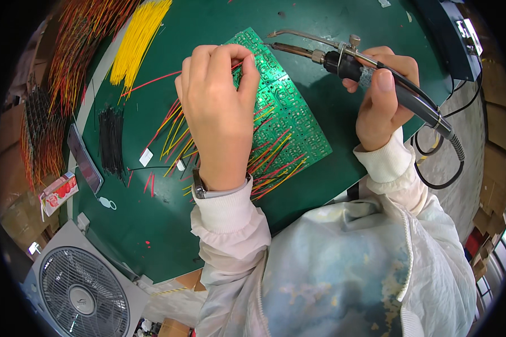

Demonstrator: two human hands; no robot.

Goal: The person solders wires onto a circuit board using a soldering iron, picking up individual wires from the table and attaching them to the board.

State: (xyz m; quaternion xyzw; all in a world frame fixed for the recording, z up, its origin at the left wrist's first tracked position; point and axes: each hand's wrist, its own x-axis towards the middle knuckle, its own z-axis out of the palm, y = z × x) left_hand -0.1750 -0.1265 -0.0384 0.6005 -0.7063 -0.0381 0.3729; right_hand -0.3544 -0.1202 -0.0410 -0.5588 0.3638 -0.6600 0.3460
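Okay, seemingly pinching a red wire (152, 82) in the left hand (219, 92) over the far part of the green circuit board (289, 95), and clasping the soldering iron (346, 64) in the right hand (385, 98), right of the board. Apparently placing wire for soldering, likely needing iron and wire brought together next. Aiming the soldering iron leftward and slightly far, long axis slanting from near right.

On the green table (168, 224), a rectangular green circuit board (298, 106) lies central, thin red and yellow wires (271, 150) across its near part. Right of it is a dark, pen-shaped soldering iron (343, 66). Left lies a straight black wire bundle (112, 140); farther left, a flat dark phone (85, 159); far left, a long yellow wire bundle (139, 42). Near left stands a square grey fan (83, 297).
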